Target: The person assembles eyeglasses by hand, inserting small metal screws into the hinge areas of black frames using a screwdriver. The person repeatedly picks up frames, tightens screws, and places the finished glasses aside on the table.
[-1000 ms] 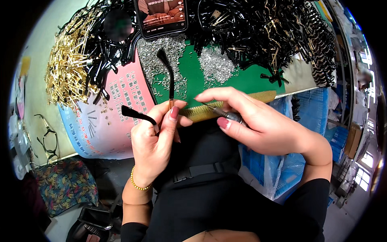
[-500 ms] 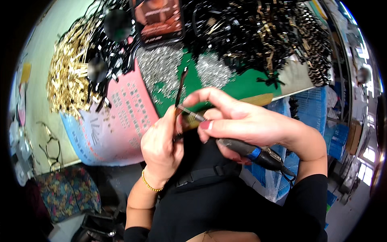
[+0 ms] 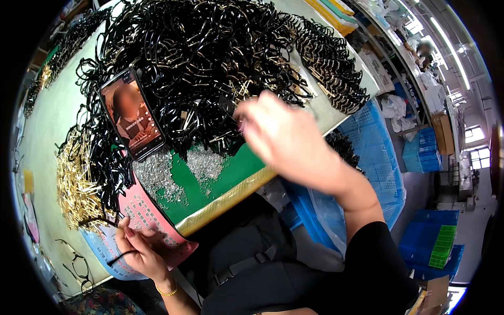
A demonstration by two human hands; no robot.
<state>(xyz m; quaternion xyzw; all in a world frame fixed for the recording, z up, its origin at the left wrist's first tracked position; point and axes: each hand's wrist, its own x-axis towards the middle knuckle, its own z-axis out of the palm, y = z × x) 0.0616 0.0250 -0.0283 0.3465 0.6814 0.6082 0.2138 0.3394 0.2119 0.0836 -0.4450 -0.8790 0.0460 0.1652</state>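
My left hand (image 3: 140, 253) is closed on a thin black eyeglass frame (image 3: 98, 219), low at the left over a pink and blue printed sheet. Two dark curved parts of the frame stick out past the fingers. My right hand (image 3: 273, 134) reaches over the near right side of a big heap of black and gold eyeglass frames (image 3: 194, 52). Motion smears its fingers, and whether anything is in them does not show. Loose gold metal pieces (image 3: 76, 184) lie in a pile beyond my left hand. Small silver parts (image 3: 160, 178) lie in two piles on a green mat (image 3: 210, 194).
A phone (image 3: 132, 113) with a lit screen rests against the heap. A gold strip (image 3: 226, 202) runs along the mat's near edge. Clear-lensed glasses (image 3: 79, 265) lie at the table's left. Blue crates (image 3: 370, 142) stand right of the table.
My hands were together, the right one holding a corded electric screwdriver against the piece in the left. They have parted: left hand down-left, right hand up to the heap. The screwdriver is out of sight.
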